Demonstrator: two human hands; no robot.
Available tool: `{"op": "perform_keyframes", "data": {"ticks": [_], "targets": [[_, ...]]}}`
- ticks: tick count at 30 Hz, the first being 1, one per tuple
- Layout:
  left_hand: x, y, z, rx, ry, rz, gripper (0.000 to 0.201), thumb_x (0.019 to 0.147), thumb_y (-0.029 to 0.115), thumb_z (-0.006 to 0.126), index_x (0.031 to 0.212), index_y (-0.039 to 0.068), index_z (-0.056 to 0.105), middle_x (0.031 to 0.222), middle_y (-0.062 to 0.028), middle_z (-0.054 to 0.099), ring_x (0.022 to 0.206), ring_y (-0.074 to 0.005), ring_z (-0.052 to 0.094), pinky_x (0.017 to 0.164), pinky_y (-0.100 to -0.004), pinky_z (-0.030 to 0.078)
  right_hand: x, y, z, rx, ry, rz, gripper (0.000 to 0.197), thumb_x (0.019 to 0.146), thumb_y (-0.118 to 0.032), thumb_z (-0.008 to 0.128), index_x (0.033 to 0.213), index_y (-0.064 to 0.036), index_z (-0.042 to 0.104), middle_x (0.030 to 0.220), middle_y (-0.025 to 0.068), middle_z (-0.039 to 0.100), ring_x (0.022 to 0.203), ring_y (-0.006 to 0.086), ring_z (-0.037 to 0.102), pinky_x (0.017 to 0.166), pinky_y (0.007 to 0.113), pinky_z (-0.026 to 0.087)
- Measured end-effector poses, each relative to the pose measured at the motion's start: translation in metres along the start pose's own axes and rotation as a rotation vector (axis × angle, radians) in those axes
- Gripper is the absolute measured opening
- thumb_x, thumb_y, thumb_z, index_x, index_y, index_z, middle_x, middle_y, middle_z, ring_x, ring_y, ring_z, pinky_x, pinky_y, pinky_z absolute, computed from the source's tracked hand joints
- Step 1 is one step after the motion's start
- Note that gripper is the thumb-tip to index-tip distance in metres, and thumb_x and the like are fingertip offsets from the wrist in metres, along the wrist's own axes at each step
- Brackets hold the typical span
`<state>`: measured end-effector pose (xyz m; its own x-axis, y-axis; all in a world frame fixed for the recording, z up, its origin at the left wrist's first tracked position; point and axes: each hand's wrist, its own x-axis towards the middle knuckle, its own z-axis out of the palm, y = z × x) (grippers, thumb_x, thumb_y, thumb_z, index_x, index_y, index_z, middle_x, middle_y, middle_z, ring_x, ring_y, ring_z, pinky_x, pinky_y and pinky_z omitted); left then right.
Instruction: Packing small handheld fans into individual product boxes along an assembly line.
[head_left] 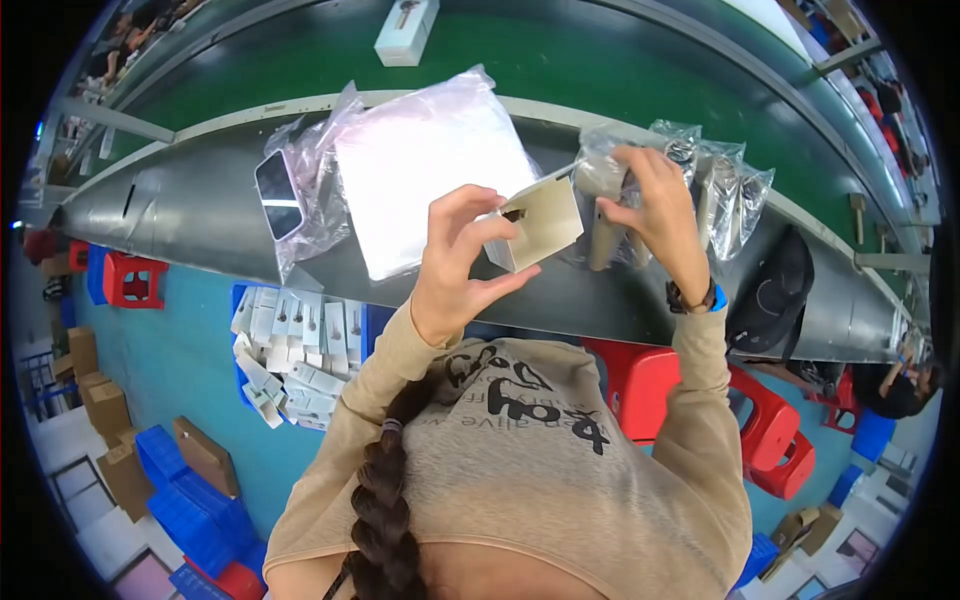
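My left hand (465, 262) grips a small white carton (552, 222), its open end tilted toward the right and its inside showing. To the right, my right hand (655, 205) has thumb and fingers curled around a tan handheld device in a clear plastic bag (603, 240); its rounded top sits under crinkled plastic, and the exact kind is unclear. Beside that hand lie several more bagged devices (722, 200) with round heads and long handles. Left of the carton, a white stack wrapped in clear plastic (425, 170) rests on the dark work surface.
A phone (279, 195) lies on crumpled plastic at the left. One closed carton (407, 32) stands on the green belt beyond. Below the bench, a blue crate (238, 372) holds several printed cartons. A black cap (775, 295) and red stools (640, 390) are at the right.
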<state>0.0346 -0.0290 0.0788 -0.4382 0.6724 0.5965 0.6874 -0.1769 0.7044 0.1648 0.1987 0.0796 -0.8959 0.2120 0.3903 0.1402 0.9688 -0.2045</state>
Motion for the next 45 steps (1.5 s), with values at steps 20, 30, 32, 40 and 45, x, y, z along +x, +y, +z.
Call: {"op": "perform_keyframes", "data": {"ticks": [20,30,32,40,45], "targets": [[0.009,-0.004,-0.01,-0.196,-0.017,-0.329,0.054,0.057,0.012,0.087,0.102,0.006,0.058,0.119,-0.0149,0.05,0.108,-0.0289,0.055,0.09,-0.0376,0.047,0.018,0.007,0.042,-0.185,0.01,-0.105,0.046,0.068,-0.033,0.076,0.107,-0.0141,0.062,0.118,0.0092,0.055,0.113,0.0281,0.048,0.104,0.048,0.028],[-0.002,-0.018,-0.016,-0.139,0.003,-0.285,0.056,0.057,0.012,0.088,0.104,0.007,0.058,0.118,-0.0138,0.049,0.11,-0.0273,0.053,0.09,-0.0357,0.046,0.033,-0.004,0.033,-0.204,-0.037,-0.072,0.068,0.067,-0.047,0.075,0.124,-0.0158,0.054,0.114,0.0096,0.057,0.111,0.0248,0.049,0.103,0.049,0.028],[-0.003,-0.016,-0.016,-0.156,0.016,-0.286,0.056,0.057,0.011,0.088,0.104,0.007,0.058,0.119,-0.0137,0.049,0.11,-0.0273,0.052,0.089,-0.0353,0.046,0.03,-0.009,0.03,-0.208,0.032,0.012,0.07,0.068,-0.048,0.075,0.125,-0.0125,0.053,0.109,0.0114,0.059,0.108,0.0268,0.051,0.098,0.048,0.033],[0.0,-0.014,-0.016,-0.115,-0.014,-0.183,0.057,0.057,0.009,0.087,0.105,0.007,0.057,0.119,-0.0137,0.05,0.109,-0.0282,0.054,0.089,-0.0364,0.047,0.024,-0.026,0.056,-0.051,-0.107,0.392,0.061,0.075,-0.043,0.073,0.118,-0.0043,0.053,0.091,0.0204,0.064,0.077,0.0406,0.063,0.062,0.045,0.049],[0.003,-0.01,-0.013,-0.114,-0.02,-0.185,0.059,0.055,0.008,0.088,0.105,0.007,0.056,0.118,-0.0135,0.051,0.109,-0.0273,0.055,0.09,-0.036,0.047,0.023,-0.011,0.052,0.109,0.016,0.385,0.046,0.077,-0.032,0.073,0.112,-0.0056,0.058,0.083,0.0139,0.064,0.066,0.0277,0.064,0.058,0.037,0.049]]}}
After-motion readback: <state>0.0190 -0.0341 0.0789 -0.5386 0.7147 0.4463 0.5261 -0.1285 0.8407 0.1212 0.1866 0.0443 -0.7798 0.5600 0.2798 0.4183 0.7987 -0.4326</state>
